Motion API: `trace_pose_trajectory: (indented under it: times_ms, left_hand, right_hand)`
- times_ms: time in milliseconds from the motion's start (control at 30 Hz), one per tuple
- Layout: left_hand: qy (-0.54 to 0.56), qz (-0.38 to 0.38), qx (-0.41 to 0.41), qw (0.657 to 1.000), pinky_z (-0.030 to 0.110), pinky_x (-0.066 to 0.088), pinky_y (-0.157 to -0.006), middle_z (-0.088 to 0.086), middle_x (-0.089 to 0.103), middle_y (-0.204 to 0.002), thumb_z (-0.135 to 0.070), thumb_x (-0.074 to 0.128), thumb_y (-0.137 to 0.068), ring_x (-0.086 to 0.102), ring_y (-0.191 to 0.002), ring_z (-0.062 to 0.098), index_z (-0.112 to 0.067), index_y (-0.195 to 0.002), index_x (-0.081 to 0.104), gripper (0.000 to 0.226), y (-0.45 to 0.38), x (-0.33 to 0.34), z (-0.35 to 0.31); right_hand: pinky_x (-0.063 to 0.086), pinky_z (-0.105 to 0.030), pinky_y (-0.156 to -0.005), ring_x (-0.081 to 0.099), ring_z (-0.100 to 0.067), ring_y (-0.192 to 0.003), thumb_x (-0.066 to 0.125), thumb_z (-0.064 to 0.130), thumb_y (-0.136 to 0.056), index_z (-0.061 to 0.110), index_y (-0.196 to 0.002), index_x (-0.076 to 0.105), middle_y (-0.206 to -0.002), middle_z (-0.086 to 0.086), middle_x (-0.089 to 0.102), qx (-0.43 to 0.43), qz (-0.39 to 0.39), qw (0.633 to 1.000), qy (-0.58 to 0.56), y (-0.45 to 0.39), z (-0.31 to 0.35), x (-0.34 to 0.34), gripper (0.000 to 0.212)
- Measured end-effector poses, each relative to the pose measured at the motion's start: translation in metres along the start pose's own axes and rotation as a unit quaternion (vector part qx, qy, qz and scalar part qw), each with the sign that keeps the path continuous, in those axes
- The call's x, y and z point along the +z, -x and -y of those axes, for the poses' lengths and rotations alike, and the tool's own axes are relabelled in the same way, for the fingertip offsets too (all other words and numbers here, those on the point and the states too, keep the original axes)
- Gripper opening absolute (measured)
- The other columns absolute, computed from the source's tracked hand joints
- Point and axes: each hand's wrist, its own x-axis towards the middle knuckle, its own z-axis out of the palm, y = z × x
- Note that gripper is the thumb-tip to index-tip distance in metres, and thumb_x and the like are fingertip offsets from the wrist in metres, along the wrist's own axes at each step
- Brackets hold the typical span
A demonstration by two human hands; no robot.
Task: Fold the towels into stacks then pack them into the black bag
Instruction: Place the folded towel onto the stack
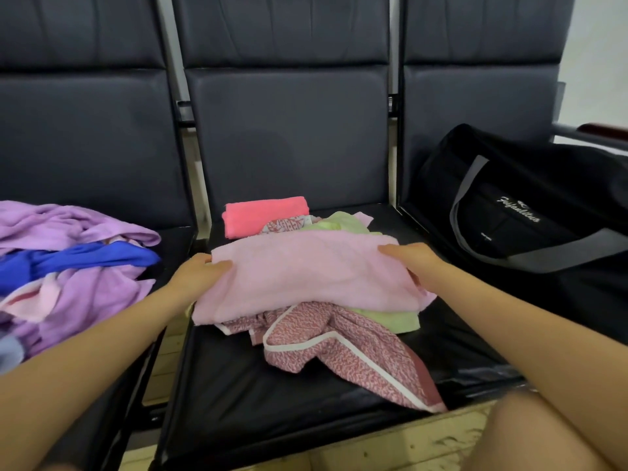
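Observation:
A pale pink towel [306, 270] lies spread over a heap on the middle seat. My left hand [200, 271] grips its left edge, thumb on top. My right hand [413, 263] grips its right edge. Under it lie a red-and-white patterned towel [343, 348] with white trim and a light green towel [390, 319]. Behind the heap sits a folded coral towel [261, 215]. The black bag [530, 205], with grey straps and white lettering, rests on the right seat.
On the left seat is a pile of lilac towels [71, 232] with a blue towel [78, 258] across it. Dark padded seat backs [289, 130] rise behind. A metal armrest [591, 134] sits at the far right. My knee [530, 436] is at the lower right.

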Motion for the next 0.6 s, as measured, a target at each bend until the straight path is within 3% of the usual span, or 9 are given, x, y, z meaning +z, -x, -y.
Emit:
trace_pose_trajectory:
  times_ms: [67, 133, 267, 333, 400, 467, 600]
  left_hand:
    - [0.070, -0.009, -0.004, 0.997, 0.032, 0.037, -0.092, 0.012, 0.045, -0.142, -0.030, 0.056, -0.094, 0.048, -0.122, 0.029, -0.009, -0.140, 0.045, 0.051, 0.005, 0.002, -0.003]
    - [0.136, -0.007, -0.004, 0.991, 0.034, 0.034, -0.103, 0.011, 0.040, -0.147, -0.024, 0.055, -0.096, 0.043, -0.130, 0.029, -0.010, -0.145, 0.038, 0.053, 0.009, 0.004, -0.007]
    - [0.250, 0.034, -0.005, 0.968, 0.045, 0.038, -0.103, 0.025, 0.049, -0.135, -0.022, 0.053, -0.094, 0.055, -0.111, 0.029, -0.002, -0.130, 0.051, 0.042, 0.017, 0.002, -0.013]
    - [0.284, 0.028, -0.001, 0.959, 0.042, 0.041, -0.096, 0.026, 0.052, -0.132, -0.023, 0.053, -0.094, 0.054, -0.098, 0.024, 0.000, -0.124, 0.055, 0.038, 0.019, 0.002, -0.014]
    - [0.270, 0.022, -0.004, 0.963, 0.038, 0.042, -0.095, 0.020, 0.054, -0.132, -0.026, 0.052, -0.094, 0.056, -0.103, 0.025, -0.007, -0.127, 0.056, 0.038, 0.020, 0.005, -0.014]
    - [0.189, 0.014, -0.009, 0.982, 0.040, 0.039, -0.105, 0.012, 0.052, -0.138, -0.024, 0.047, -0.096, 0.052, -0.118, 0.028, -0.015, -0.136, 0.051, 0.041, 0.024, 0.006, -0.015]
    - [0.072, -0.015, 0.021, 0.997, 0.033, 0.032, -0.103, 0.010, 0.042, -0.146, -0.012, 0.033, -0.101, 0.042, -0.130, 0.028, -0.015, -0.143, 0.041, 0.043, 0.032, 0.006, -0.008]
  right_hand:
    - [0.042, -0.042, -0.096, 0.049, -0.032, -0.118, 0.072, 0.041, -0.083, 0.008, -0.137, 0.044, -0.132, -0.010, 0.048, 0.064, 0.046, 0.996, 0.045, 0.009, -0.002, -0.007, 0.069]
    - [0.044, -0.041, -0.092, 0.050, -0.030, -0.108, 0.072, 0.036, -0.084, 0.007, -0.132, 0.047, -0.125, -0.010, 0.050, 0.064, 0.053, 0.994, 0.069, 0.013, -0.002, -0.011, 0.061]
    - [0.047, -0.041, -0.088, 0.053, -0.030, -0.103, 0.070, 0.024, -0.086, 0.004, -0.115, 0.053, -0.123, -0.013, 0.055, 0.024, -0.004, 1.000, -0.002, 0.020, 0.008, -0.014, 0.039]
    - [0.045, -0.036, -0.086, 0.054, -0.028, -0.104, 0.067, 0.025, -0.088, 0.003, -0.119, 0.054, -0.124, -0.012, 0.056, 0.022, -0.012, 0.998, -0.063, 0.024, 0.020, -0.016, 0.040]
    - [0.047, -0.031, -0.083, 0.057, -0.024, -0.102, 0.062, 0.026, -0.091, 0.004, -0.122, 0.054, -0.125, -0.009, 0.058, 0.006, 0.014, 0.996, -0.093, 0.028, 0.032, -0.014, 0.039]
    - [0.052, -0.031, -0.075, 0.061, -0.021, -0.087, 0.060, 0.025, -0.091, 0.004, -0.121, 0.059, -0.114, -0.011, 0.065, -0.042, 0.031, 0.994, -0.099, 0.033, 0.043, -0.005, 0.036]
    - [0.049, -0.035, -0.086, 0.062, -0.024, -0.085, 0.058, 0.025, -0.092, 0.010, -0.091, 0.062, -0.092, -0.010, 0.064, -0.085, 0.038, 0.989, -0.118, 0.048, 0.066, 0.031, 0.016]
